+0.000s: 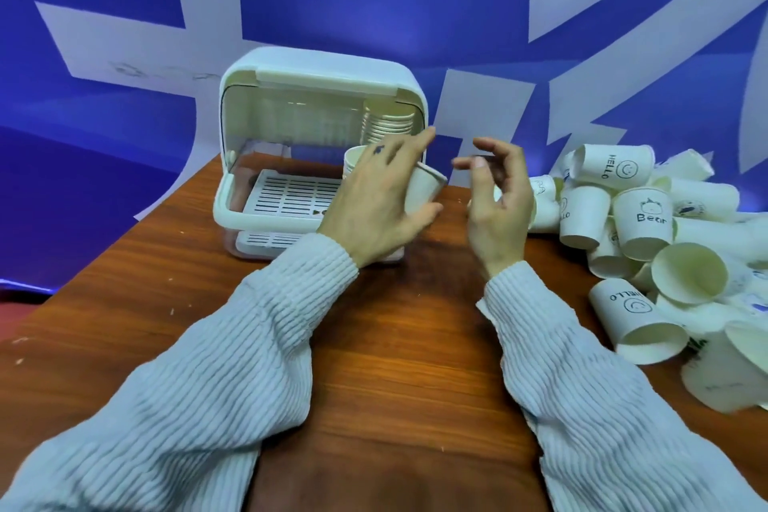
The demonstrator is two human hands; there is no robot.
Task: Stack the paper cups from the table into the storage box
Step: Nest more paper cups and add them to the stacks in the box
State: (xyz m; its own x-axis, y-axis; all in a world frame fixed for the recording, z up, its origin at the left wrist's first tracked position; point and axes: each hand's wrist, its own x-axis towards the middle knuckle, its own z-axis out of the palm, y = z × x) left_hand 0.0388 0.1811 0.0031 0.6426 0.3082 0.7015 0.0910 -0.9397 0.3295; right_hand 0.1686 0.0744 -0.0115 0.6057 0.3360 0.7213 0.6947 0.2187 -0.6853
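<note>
Cups (pixel 642 216) lie in a loose heap at the right of the counter (pixel 395 345), most on their sides, some mouth-up; a nested stack (pixel 388 123) is already seen inside the open box (pixel 316 154), at its right wall. One cup (pixel 424 189) is held tilted in the left hand (pixel 376 204), just in front of the box, with what seems to be a second cup's rim (pixel 355 156) showing behind the fingers; whether the two are nested cannot be told.

Such cups are judged very light, thin-walled and easily crushed or dented; the rolled rim is likely the stiffest part. A gentle hold round the upper wall, near the rim, is thought best, with little squeeze. Nested cups may stick or tip, so a stack is better supported from the side.

They are off-white paper, tapered, with small black prints: "HELLO" with a smiley, "Bear" with a small figure.

The left grip is curled round the cup. The right hand (pixel 496 195) hovers beside it, fingers loosely bent and apart, nothing held.
</note>
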